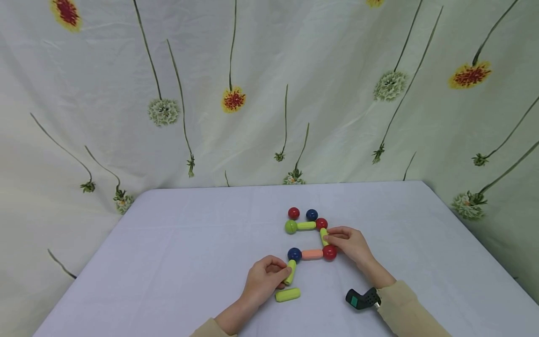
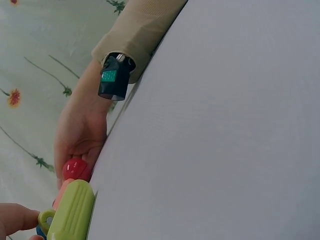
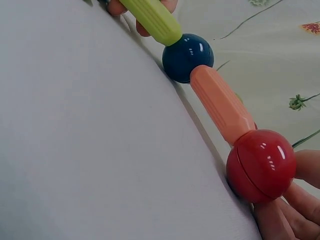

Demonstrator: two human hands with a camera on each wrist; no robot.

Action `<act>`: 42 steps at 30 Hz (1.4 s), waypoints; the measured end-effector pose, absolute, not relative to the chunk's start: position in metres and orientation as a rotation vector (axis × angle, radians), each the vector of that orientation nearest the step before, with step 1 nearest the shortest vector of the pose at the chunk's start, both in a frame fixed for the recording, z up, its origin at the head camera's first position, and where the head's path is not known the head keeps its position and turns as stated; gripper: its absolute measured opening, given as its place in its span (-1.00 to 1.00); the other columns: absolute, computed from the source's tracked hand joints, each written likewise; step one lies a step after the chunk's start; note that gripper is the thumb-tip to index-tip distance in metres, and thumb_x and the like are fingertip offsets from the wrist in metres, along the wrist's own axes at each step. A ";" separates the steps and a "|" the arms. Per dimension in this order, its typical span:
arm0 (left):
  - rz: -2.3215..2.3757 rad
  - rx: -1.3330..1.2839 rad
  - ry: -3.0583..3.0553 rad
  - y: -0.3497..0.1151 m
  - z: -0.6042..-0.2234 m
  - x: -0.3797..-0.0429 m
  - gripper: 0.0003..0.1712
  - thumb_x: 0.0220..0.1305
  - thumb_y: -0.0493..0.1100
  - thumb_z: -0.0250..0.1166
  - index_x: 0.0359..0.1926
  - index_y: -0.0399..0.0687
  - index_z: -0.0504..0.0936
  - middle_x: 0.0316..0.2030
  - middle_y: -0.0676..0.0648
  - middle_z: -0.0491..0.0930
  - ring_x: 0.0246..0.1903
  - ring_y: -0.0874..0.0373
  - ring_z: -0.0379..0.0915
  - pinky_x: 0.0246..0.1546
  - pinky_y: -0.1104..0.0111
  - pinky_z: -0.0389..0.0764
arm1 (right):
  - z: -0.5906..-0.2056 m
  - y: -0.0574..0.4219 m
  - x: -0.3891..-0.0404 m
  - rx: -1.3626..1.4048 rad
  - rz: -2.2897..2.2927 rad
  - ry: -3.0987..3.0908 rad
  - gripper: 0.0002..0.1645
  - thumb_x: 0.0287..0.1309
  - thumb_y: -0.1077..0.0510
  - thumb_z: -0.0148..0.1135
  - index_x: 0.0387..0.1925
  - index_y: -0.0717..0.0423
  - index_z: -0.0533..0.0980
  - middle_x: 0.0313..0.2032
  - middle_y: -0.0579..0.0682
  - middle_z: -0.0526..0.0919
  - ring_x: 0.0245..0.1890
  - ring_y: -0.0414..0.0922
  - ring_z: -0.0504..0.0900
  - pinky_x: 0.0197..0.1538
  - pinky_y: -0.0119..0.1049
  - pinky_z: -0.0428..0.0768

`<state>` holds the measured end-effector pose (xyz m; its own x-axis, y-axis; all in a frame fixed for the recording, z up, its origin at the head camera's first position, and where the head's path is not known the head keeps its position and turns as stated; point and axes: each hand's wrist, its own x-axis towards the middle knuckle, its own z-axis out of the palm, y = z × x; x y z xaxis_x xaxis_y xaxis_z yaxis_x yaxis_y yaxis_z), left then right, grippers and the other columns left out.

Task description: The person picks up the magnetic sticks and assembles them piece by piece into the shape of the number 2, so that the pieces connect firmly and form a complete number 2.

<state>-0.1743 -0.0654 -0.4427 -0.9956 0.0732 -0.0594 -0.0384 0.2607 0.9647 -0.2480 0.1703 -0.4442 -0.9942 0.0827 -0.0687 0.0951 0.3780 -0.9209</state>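
My left hand pinches a yellow-green magnetic rod whose far end meets a blue ball. From that ball an orange rod leads to a red ball. My right hand pinches a second yellow-green rod, which runs from this red ball up to another red ball. A third yellow-green rod joins that one to a green ball. In the right wrist view, the blue ball, orange rod and nearer red ball line up.
A loose yellow-green rod lies just in front of the left hand. Behind the chain sit a loose red ball and a blue ball. A white cloth covers the table; a flowered curtain hangs behind.
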 end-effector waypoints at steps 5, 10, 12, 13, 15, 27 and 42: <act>1.870 0.022 2.410 -0.062 -0.443 -0.175 -0.74 0.10 -0.14 0.37 -0.27 -0.22 0.55 -0.46 -0.03 0.60 -0.55 0.20 0.53 -0.49 0.38 0.60 | -0.446 0.171 -0.248 0.159 -1.736 2.600 -0.55 0.05 0.04 0.35 -0.07 0.25 0.56 -0.25 0.07 0.67 -0.30 -0.13 0.60 -0.26 -0.40 0.59; 1.862 0.017 2.390 -0.060 -0.443 -0.177 -0.74 0.11 -0.14 0.37 -0.25 -0.21 0.54 -0.44 -0.04 0.61 -0.51 0.19 0.55 -0.46 0.36 0.61 | -0.444 0.170 -0.247 0.154 -1.733 2.602 -0.54 0.06 0.04 0.34 -0.07 0.25 0.55 -0.25 0.06 0.68 -0.29 -0.14 0.61 -0.24 -0.40 0.59; 1.863 0.020 2.374 -0.060 -0.444 -0.178 -0.72 0.11 -0.14 0.37 -0.24 -0.21 0.52 -0.42 -0.04 0.62 -0.50 0.19 0.56 -0.46 0.36 0.62 | -0.443 0.170 -0.247 0.153 -1.735 2.603 -0.54 0.06 0.03 0.34 -0.06 0.25 0.55 -0.25 0.05 0.67 -0.29 -0.15 0.61 -0.23 -0.38 0.59; 1.863 0.020 2.364 -0.061 -0.444 -0.179 -0.70 0.11 -0.14 0.37 -0.23 -0.22 0.52 -0.41 -0.05 0.63 -0.50 0.18 0.56 -0.46 0.36 0.62 | -0.443 0.170 -0.247 0.152 -1.735 2.604 -0.53 0.06 0.03 0.34 -0.06 0.25 0.55 -0.24 0.05 0.67 -0.29 -0.15 0.61 -0.22 -0.37 0.59; 1.863 0.017 2.343 -0.062 -0.443 -0.180 -0.67 0.10 -0.14 0.38 -0.20 -0.22 0.50 -0.40 -0.06 0.63 -0.49 0.18 0.57 -0.46 0.35 0.63 | -0.443 0.169 -0.247 0.152 -1.736 2.602 -0.53 0.06 0.03 0.34 -0.06 0.25 0.55 -0.24 0.05 0.67 -0.28 -0.14 0.60 -0.21 -0.36 0.59; 1.860 -0.042 2.256 -0.061 -0.440 -0.186 -0.59 0.05 -0.16 0.42 -0.14 -0.23 0.46 -0.47 -0.07 0.63 -0.53 0.17 0.58 -0.51 0.36 0.62 | -0.444 0.169 -0.247 0.165 -1.727 2.597 -0.50 0.05 0.00 0.35 -0.05 0.24 0.54 -0.22 0.06 0.67 -0.27 -0.14 0.60 -0.18 -0.34 0.59; 1.833 0.035 2.200 -0.064 -0.441 -0.189 -0.29 0.11 -0.17 0.38 0.28 -0.13 0.33 -0.38 -0.10 0.65 -0.50 0.12 0.61 -0.53 0.33 0.62 | -0.444 0.169 -0.247 0.172 -1.728 2.598 -0.52 0.05 0.01 0.35 -0.06 0.24 0.55 -0.20 0.08 0.67 -0.24 -0.11 0.61 -0.15 -0.29 0.60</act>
<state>-0.1891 -0.0640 -0.4406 -0.9615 0.1938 -0.1950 -0.1568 0.1958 0.9680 -0.2470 0.1694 -0.4439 -0.9938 0.0823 -0.0742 0.1002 0.3825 -0.9185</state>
